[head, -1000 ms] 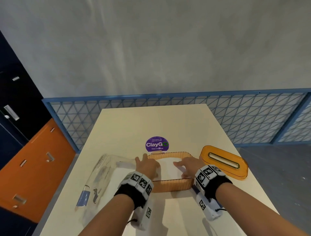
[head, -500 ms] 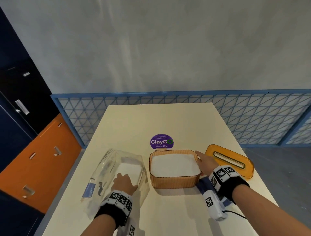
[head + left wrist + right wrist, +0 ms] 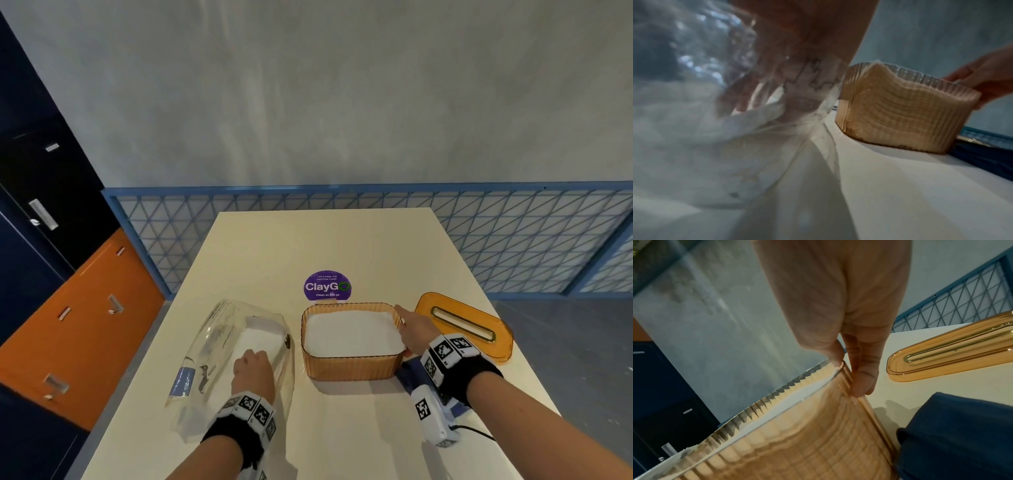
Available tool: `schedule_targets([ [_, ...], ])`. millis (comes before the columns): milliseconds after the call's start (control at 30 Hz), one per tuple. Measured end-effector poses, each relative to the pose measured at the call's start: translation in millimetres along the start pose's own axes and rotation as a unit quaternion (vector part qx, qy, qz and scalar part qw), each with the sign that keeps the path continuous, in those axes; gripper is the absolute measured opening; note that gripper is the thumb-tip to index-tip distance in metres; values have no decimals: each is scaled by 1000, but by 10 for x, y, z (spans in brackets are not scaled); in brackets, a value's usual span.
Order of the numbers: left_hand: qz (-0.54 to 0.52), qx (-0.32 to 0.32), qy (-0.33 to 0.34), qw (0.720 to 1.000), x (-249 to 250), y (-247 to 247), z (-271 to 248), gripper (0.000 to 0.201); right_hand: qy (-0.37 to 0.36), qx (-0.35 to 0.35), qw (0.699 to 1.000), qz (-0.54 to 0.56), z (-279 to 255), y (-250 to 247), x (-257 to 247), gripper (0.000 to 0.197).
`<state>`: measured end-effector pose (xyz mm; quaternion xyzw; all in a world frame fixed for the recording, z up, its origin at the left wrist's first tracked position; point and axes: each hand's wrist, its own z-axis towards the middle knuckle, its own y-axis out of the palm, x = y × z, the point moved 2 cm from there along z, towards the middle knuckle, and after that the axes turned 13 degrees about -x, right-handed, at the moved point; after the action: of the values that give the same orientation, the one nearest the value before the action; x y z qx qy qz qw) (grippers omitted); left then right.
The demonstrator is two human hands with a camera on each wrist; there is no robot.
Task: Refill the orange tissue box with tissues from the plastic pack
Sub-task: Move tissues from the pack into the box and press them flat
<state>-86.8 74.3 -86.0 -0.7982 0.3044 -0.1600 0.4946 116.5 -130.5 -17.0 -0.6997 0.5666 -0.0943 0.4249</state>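
Head view: the left hand [image 3: 254,371] lies on the clear plastic pack [image 3: 236,346], knuckles up and fingers curled down into the film; whether they pinch it or only press cannot be told, and the left wrist view is blurred by the plastic. White tissues [image 3: 260,337] remain in the pack just beyond those fingertips. A second ago both hands were pressing down inside the orange tissue box [image 3: 352,368]; since then the left has crossed to the pack and settled on it. The right hand [image 3: 416,330] now grips the box's right end wall, thumb on the rim, fingers [image 3: 864,379] down the ribbed outside. The box sits upright on the table [image 3: 342,240], filled with white tissues, between the two hands. Its orange lid [image 3: 479,339] lies off, just beyond the right hand's knuckles.
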Motion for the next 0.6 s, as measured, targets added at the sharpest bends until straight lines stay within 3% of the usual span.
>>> schedule_targets([
  [167, -17, 12, 16, 1000, -167, -178, 12, 28, -4, -4, 1000, -20, 10, -4, 8, 59],
  [300, -95, 16, 2, 995, -282, -420, -91, 23, 12, -33, 999, -32, 5, -33, -5, 61],
  [400, -154, 90, 11, 984, -276, -696, -299, 23, -21, 106, 990, -90, -102, -118, -91, 47],
  [467, -177, 155, 37, 971, -196, -894, -465, 23, -93, 149, 984, -5, -250, -175, -284, 41],
  [533, -211, 220, 83, 949, -55, -1050, -614, 26, -152, 55, 968, 194, -411, -204, -559, 44],
  [600, -251, 251, 141, 924, 130, -1142, -758, 33, -167, -65, 908, 379, -541, -223, -798, 52],
])
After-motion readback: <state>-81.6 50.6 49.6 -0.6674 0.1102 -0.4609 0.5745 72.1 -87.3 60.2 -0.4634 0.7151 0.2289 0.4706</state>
